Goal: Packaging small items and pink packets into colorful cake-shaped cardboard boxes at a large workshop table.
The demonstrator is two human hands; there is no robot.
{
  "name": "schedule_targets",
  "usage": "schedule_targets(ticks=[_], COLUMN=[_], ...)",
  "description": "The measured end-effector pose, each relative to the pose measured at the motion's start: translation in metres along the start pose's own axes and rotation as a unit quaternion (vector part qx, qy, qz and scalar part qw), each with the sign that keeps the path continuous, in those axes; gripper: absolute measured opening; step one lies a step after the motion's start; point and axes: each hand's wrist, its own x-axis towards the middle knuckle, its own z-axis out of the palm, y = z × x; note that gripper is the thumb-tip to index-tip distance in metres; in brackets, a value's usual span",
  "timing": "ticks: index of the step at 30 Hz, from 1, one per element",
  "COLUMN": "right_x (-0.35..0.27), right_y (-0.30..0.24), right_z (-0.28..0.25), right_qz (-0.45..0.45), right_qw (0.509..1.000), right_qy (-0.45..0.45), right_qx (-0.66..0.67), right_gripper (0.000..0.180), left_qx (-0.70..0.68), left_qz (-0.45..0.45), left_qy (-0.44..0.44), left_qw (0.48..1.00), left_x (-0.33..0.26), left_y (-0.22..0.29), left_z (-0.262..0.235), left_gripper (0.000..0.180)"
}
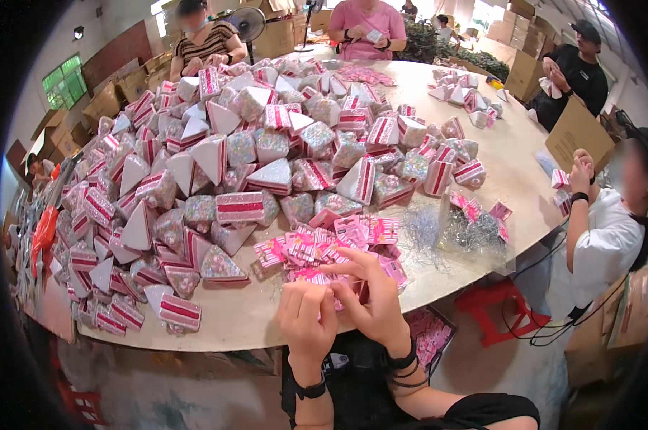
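L hand [306, 315] & R hand [370, 297] meeting at fingertips by pink cards [349, 229]

L hand is curling its fingers in, thumb & index coming tog. at the tips; R hand is bringing its thumb up to them, its other fingers spreading & arching over the near side of the cards. Whether anything's being pinched b/w the tips: can't tell, too small & partly hidden. Both wrists are wearing dark bands.

Pink cards, w/ striped bits mixed in, are lying in a loose heap on the tbl [528, 147], just beyond the hands. A big pile of cake-slice pieces [241, 208], pink/white w/ glittery sides, is covering the left & far parts of the tbl. Right of the cards, silvery strands [424, 233] are lying loose, w/ more filling a clear bag [474, 233] nr the right edge.

Below the tbl, near right, a red stool [492, 312] is standing. Far side: a person in a pink top [377, 25] is holding a small pale item; far right, a person in black [585, 82] is standing.
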Motion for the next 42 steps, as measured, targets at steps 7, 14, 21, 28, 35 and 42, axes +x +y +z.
schedule_targets(ticks=[7,14,21,28,35,42], right_x=[-0.003,-0.048,-0.094,-0.104,-0.108,-0.097], right_y=[0.002,-0.001,0.014,0.020,0.018,0.002], right_z=[-0.015,-0.045,-0.065,-0.063,-0.061,-0.051], right_qz=[-0.081,-0.014,0.014,-0.040,-0.008,-0.156], right_qw=[0.992,0.979,0.915,0.899,0.918,0.980], right_qy=[-0.087,-0.202,-0.390,-0.418,-0.373,-0.065], right_qx=[-0.042,0.005,0.099,0.125,0.132,-0.104], right_gripper=[0.011,0.003,0.008,0.007,0.007,0.028], left_qx=[-0.038,-0.143,-0.230,-0.264,-0.193,-0.162], left_qz=[-0.006,0.035,0.025,0.087,0.161,-0.077], left_qy=[-0.063,-0.252,-0.405,-0.503,-0.496,-0.498], left_qw=[0.997,0.956,0.885,0.819,0.831,0.848], left_x=[0.004,-0.008,-0.029,-0.022,-0.007,-0.005], left_y=[0.000,0.017,0.023,0.009,0.014,0.025], left_z=[-0.013,-0.038,-0.056,-0.055,-0.056,-0.046], left_gripper=[0.011,0.011,0.033,0.024,0.016,0.006])
